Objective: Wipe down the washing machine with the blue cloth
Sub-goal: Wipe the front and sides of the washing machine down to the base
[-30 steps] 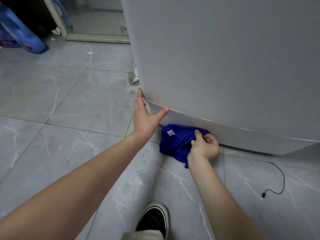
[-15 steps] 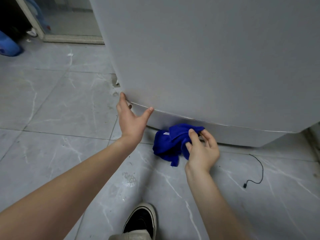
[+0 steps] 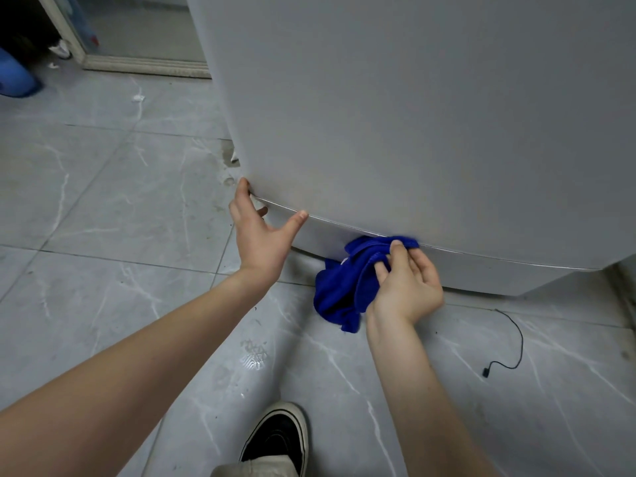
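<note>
Braces the left hand, fingers spread wide, against the lower left corner of the washing machine, thumb tip on the metal trim. Grips the bunched blue cloth in the right hand, fingers curled round it, pressing its top edge to that trim, the rest hanging toward the tiled floor. Plants a black shoe below the hands, with a thin black cable lying on the tiles to the right.

Grey tile floor bears washing machine, black cable, shoe
</note>
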Demonstrator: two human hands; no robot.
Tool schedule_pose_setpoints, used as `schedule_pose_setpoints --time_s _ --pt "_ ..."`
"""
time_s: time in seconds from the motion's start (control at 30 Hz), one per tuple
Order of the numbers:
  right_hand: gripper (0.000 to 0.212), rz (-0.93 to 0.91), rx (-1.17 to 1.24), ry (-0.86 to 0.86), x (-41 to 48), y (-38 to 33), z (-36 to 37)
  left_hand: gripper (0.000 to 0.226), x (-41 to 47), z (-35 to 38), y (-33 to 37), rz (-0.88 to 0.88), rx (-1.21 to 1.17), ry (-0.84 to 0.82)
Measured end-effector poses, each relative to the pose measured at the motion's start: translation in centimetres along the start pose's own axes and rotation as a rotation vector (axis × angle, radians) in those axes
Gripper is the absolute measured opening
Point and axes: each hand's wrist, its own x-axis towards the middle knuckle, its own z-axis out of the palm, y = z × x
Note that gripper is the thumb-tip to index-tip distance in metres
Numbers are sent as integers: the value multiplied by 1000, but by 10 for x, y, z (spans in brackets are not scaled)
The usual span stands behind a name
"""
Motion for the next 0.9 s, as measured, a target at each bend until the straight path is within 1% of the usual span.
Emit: schedule_pose_setpoints --time_s 0.3,0.43,0.9 --pt "14 49 -44 -67 -28 31 33 102 3 0 -4 28 0 7" --pt "13 74 -51 -89 -30 35 34 101 3 -1 -3 41 18 7" --pt "15 -96 -50 49 34 -37 -36 98 6 -2 -6 75 0 2"
